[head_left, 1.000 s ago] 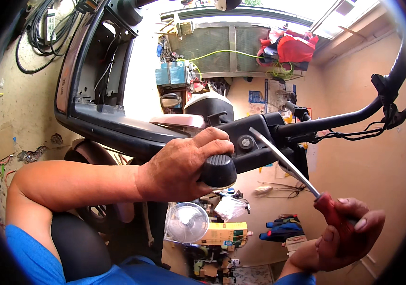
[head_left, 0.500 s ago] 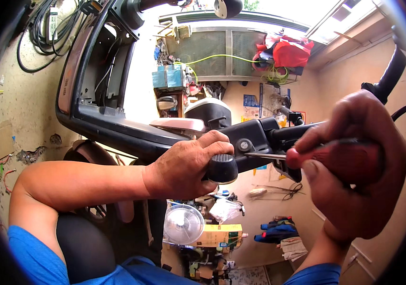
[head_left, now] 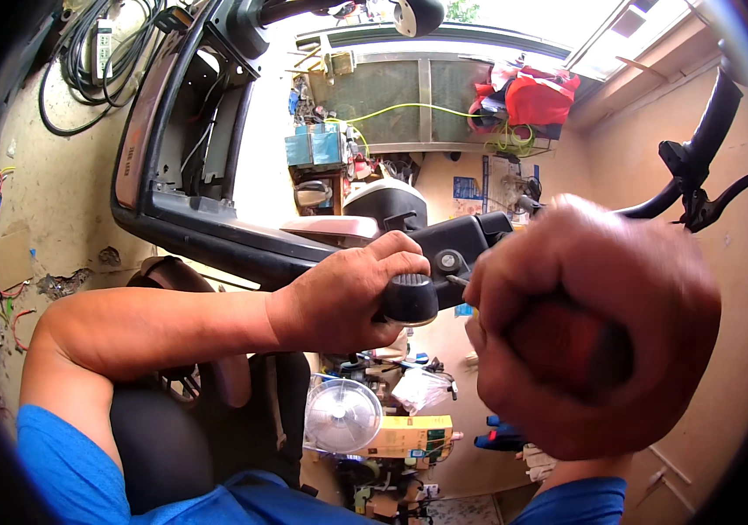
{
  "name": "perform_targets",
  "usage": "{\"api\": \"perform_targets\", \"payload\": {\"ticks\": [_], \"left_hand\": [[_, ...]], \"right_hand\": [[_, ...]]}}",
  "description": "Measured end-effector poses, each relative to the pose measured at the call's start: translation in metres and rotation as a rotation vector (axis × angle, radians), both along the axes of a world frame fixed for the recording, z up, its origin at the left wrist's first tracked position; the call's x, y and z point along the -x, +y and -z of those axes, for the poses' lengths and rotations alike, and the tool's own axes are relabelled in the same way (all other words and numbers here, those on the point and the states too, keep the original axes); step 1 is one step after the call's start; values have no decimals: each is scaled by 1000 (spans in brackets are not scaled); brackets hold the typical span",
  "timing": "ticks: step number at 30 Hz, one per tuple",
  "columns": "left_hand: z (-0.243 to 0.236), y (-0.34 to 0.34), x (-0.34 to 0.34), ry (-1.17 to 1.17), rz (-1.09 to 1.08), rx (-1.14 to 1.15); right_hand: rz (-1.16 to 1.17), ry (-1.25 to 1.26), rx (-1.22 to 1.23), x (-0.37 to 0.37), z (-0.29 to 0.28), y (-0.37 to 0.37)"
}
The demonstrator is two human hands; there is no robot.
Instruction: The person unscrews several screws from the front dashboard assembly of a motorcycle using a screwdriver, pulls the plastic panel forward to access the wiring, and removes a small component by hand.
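Centrally, the left hand (head_left: 339, 297) reaches in from the lower left, its bare forearm lying nearly level, and its fingers curl shut over the black rubber handlebar grip (head_left: 409, 299) of a dark scooter; the thumb lies along the top of the grip and the grip's rounded end shows beyond the knuckles. Close to the camera, the right hand (head_left: 588, 328) fills the right middle of the view as a fist, all its fingers clamped around the red-handled screwdriver (head_left: 558, 346), whose handle shows only as a red and dark patch between the fingers. A short length of the thin metal shaft comes out of the fist toward the left, and its tip meets the round screw fitting (head_left: 449, 261) on the black plastic switch housing (head_left: 457, 254), just beside the gripped end of the bar. Beyond the right hand, the other black handlebar with its brake lever (head_left: 715, 197) curves up toward the right edge. Below the hands, blurred, a small round white fan (head_left: 342, 416) stands next to a yellow cardboard box (head_left: 409, 436); the box's contents cannot be seen.
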State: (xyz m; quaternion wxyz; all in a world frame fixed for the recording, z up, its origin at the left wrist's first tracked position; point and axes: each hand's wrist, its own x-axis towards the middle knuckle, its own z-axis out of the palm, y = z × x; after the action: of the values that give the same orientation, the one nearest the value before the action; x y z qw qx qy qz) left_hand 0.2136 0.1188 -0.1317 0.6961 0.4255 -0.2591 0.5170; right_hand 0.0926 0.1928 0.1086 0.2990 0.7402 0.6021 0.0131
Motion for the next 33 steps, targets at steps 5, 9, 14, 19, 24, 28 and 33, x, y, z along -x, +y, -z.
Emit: {"api": "perform_targets", "payload": {"ticks": [5,9,14,19,24,28,33], "left_hand": [[5,-1,-3,56,95,8],[0,11,3,52,54,-16],[-1,-14,0,15,42,-11],[-5,4,0,11,16,-9],[0,6,5,97,110,-3],[-4,6,9,88,114,0],[-7,6,11,121,-66,-78]], "right_hand": [[-27,-49,-36,23,2,-56],[2,-423,265,3,2,-83],[-94,-268,-331,13,-20,-153],[7,-42,-970,12,-26,-170],[135,176,-795,15,-55,-139],[-13,231,-885,2,-68,-162],[103,796,-1383,-22,-38,-251]]}}
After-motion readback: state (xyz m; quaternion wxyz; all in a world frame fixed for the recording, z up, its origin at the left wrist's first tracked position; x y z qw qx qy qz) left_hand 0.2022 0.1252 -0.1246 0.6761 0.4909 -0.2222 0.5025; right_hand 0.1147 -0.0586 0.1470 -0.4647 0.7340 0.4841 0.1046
